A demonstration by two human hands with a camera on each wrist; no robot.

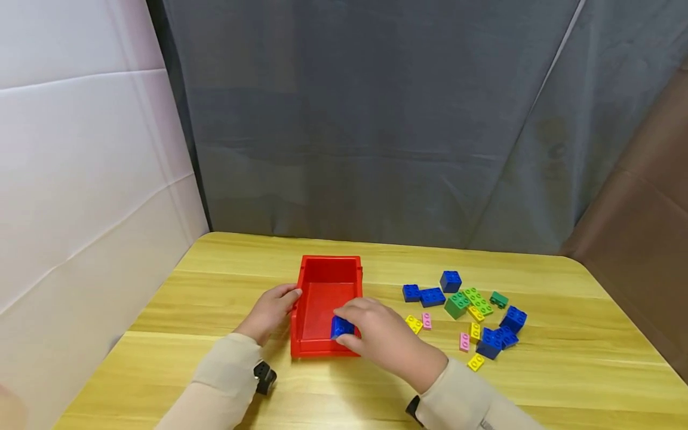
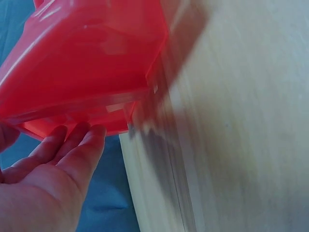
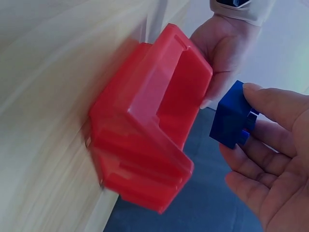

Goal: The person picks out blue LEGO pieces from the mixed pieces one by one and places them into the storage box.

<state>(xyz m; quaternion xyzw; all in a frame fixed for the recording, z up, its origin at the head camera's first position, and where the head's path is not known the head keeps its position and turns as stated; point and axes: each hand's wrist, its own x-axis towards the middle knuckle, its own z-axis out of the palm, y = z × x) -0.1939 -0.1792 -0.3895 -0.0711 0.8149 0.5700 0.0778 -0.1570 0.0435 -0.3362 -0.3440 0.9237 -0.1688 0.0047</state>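
A red plastic bin (image 1: pixel 328 344) sits on the table. My left hand (image 1: pixel 273 312) grips its left side, with the thumb at the rim; in the left wrist view the fingers (image 2: pixel 83 147) reach beneath the bin's lip. Between thumb and fingertips my right hand (image 1: pixel 383 335) pinches a blue toy brick (image 1: pixel 341 327). In the head view that brick appears over the bin's near right part. The right wrist view shows the blue brick (image 3: pixel 231 116) held apart from the bin (image 3: pixel 137 140), its studs turned toward the palm.
Loose bricks lie scattered to the right: several blue bricks (image 1: pixel 450 281), a green block (image 1: pixel 457 304), a lime brick (image 1: pixel 478 301), several yellow bricks (image 1: pixel 475 362), pink ones (image 1: pixel 464 341), and a small green wheeled piece (image 1: pixel 498 299). A grey curtain (image 1: pixel 349 131) hangs behind the wooden table (image 1: pixel 242 263).
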